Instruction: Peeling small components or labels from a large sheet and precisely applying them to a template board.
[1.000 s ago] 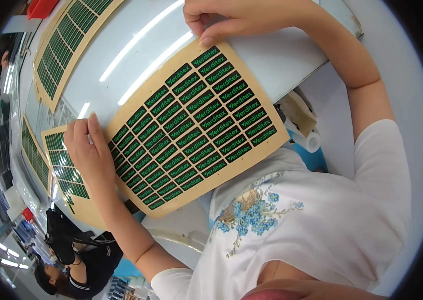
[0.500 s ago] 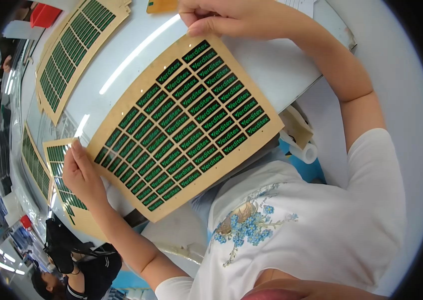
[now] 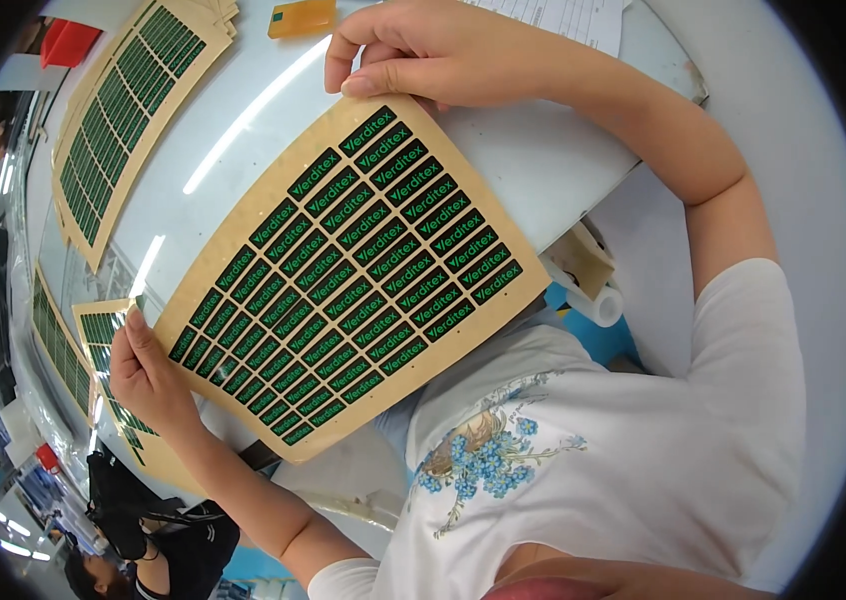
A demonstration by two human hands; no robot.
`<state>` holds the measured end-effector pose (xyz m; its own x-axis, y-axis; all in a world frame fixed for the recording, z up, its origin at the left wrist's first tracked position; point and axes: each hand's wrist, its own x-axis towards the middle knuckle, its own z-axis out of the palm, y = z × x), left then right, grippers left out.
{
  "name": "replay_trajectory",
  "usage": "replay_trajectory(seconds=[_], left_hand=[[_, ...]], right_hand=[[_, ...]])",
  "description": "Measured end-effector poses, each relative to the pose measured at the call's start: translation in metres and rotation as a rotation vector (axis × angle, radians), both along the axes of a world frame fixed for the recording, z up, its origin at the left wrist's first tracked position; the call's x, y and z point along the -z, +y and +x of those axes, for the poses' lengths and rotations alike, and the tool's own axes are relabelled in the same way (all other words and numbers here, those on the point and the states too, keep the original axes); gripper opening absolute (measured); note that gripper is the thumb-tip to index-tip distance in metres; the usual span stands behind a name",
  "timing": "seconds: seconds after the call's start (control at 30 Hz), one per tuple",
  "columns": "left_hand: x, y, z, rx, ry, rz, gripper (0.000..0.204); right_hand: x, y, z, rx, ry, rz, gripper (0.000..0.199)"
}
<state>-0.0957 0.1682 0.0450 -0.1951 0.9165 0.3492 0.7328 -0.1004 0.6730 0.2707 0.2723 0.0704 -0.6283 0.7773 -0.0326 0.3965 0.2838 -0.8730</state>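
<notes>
A tan sheet (image 3: 343,270) covered with rows of dark rectangular labels with green lettering is held in front of me, tilted over the table's near edge. My right hand (image 3: 418,55) pinches its far top edge between thumb and curled fingers. At the left edge, my left hand (image 3: 153,378) grips the sheet, thumb uppermost; some of its fingers are hidden behind it. Another label sheet (image 3: 108,325) lies just beyond my left hand, partly covered by it.
A stack of similar label sheets (image 3: 133,125) lies at the far left of the glossy white table (image 3: 233,170). Beyond are an orange-yellow card (image 3: 301,18), printed paper (image 3: 573,22) and a red bin (image 3: 70,43). A white roll (image 3: 603,307) sits below the table edge. Another person (image 3: 178,550) is at lower left.
The view has shifted a little, so the table items appear lower and further left. Both hands, still gripping the sheet, also appear slightly lower and further left.
</notes>
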Motion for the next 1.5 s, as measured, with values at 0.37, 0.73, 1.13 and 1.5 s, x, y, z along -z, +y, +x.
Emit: replay_trajectory(seconds=[0.37, 0.73, 1.13, 1.5], left_hand=[[-0.006, -0.004, 0.005, -0.011, 0.109, -0.006, 0.047], [-0.004, 0.002, 0.004, -0.002, 0.129, -0.036, 0.048], [-0.04, 0.026, 0.061, 0.427, 0.304, 0.002, 0.024], [-0.044, 0.077, 0.093, 0.814, -0.346, -0.843, 0.027]], right_hand=[[0.0, 0.001, 0.001, -0.049, -0.037, 0.06, 0.019], [-0.004, 0.008, 0.001, -0.076, -0.074, 0.037, 0.019], [0.0, 0.009, 0.002, -0.186, 0.098, 0.229, 0.017], [0.01, -0.003, -0.011, -0.051, 0.186, 0.237, 0.023]])
